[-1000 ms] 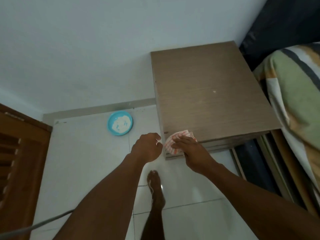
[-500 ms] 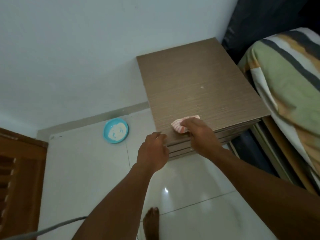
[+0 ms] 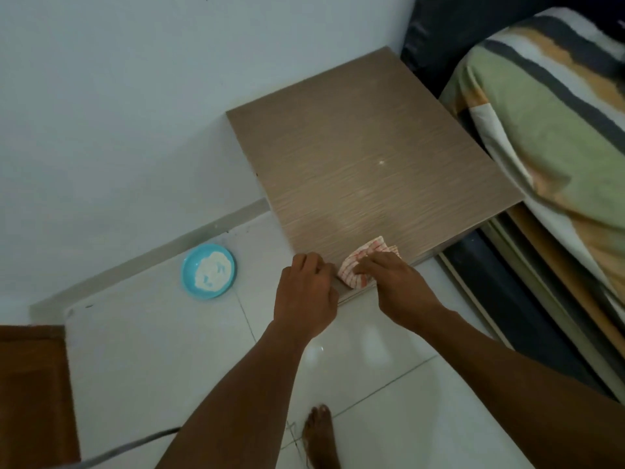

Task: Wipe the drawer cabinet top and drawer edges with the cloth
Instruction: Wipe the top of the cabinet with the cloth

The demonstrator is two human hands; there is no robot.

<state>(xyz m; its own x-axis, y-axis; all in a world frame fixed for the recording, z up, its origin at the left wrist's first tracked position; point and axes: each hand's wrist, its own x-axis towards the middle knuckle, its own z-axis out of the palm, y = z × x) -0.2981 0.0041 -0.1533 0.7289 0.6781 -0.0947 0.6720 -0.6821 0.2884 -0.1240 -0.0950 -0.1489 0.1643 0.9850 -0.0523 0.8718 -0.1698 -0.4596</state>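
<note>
Only the head view to go on, so here goes: the right hand [image 3: 399, 286] has its fingers [image 3: 372, 260] bent down over the red-and-white checked cloth [image 3: 355, 270], bunching it and pressing it onto the front lip of the brown wood-grain drawer cabinet [image 3: 365, 170], a bit in from the front-left corner. Part of the cloth sits on the top and part hangs over the edge. A second ago that cloth was lower down, right at the corner against the drawer fronts; half a second ago it had come up onto the top, and now it's back straddling the lip. The left hand [image 3: 306, 296] has moved in too and is now right beside the cloth, with its fingers curled at the front edge. Honestly I can't tell whether it's gripping the edge or just resting there. My read is that they're working the front edge and corner in short passes, and the big stretch of top further back, with its pale speck [image 3: 381, 162], still looks unwiped. On the white tiled floor [image 3: 152, 350] left of the cabinet is a round light-blue plate with white powder [image 3: 208, 270], well clear of the hands.
</note>
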